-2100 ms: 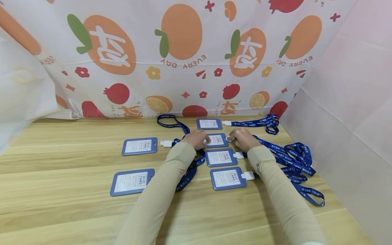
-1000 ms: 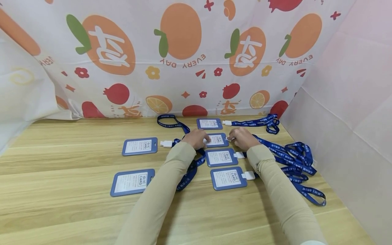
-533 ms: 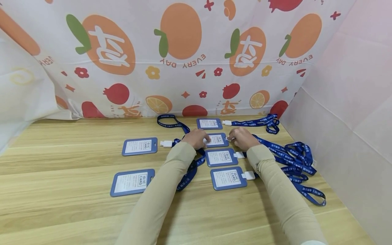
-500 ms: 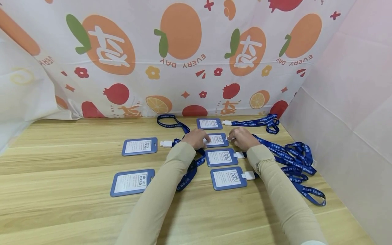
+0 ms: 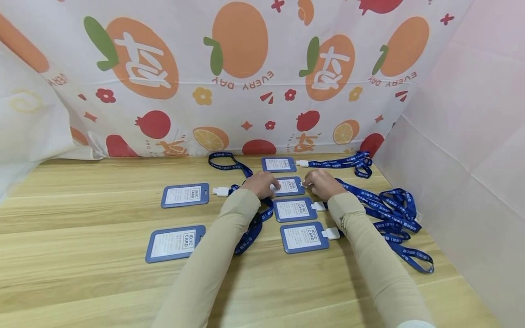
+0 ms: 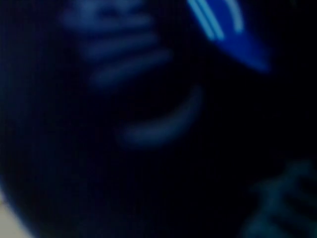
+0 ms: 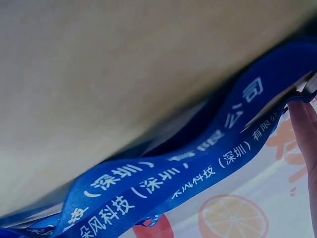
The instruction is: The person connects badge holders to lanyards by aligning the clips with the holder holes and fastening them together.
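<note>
In the head view, my left hand (image 5: 259, 184) grips the left end of a blue-framed ID card holder (image 5: 290, 186), covering that part of it. At the holder's slotted right end, my right hand (image 5: 323, 184) pinches the small white clip (image 5: 303, 184) of a blue lanyard (image 5: 361, 193). The clip is mostly hidden by the fingers. The right wrist view has the lanyard strap (image 7: 163, 183) with white lettering running toward fingers (image 7: 304, 134) at the right edge. Only a blurred piece of blue strap (image 6: 233, 34) stands out in the dark left wrist view.
Card holders with lanyard clips lie above (image 5: 279, 164) and below the gripped one, including a near holder (image 5: 304, 237). Two more holders (image 5: 185, 195) lie at left; a white clip (image 5: 220, 192) sits beside the upper one. Lanyards bunch up (image 5: 398, 205) near the right wall.
Both hands stay at the same card holder and clip, with no clear movement. The head view has shifted very slightly.
</note>
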Motion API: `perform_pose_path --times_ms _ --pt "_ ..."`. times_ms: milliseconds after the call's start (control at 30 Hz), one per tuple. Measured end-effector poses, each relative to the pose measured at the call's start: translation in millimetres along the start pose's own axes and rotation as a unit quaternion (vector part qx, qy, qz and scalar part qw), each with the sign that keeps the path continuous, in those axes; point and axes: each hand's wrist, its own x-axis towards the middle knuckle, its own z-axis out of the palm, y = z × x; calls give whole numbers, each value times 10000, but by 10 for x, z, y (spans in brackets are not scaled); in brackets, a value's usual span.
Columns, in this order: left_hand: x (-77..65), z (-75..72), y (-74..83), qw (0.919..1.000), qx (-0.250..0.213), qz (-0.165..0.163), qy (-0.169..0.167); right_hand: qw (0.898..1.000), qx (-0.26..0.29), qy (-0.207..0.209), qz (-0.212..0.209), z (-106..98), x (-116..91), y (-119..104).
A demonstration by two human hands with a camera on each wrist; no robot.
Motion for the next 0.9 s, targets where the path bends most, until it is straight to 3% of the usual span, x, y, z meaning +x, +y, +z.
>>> perform_pose_path --times_ms 533,900 --pt "-6 -18 10 9999 24 -46 -89 9996 63 -195 184 -23 45 -31" --pt "-4 -16 3 9999 30 18 -107 9998 -40 -177 -15 -33 45 -40"
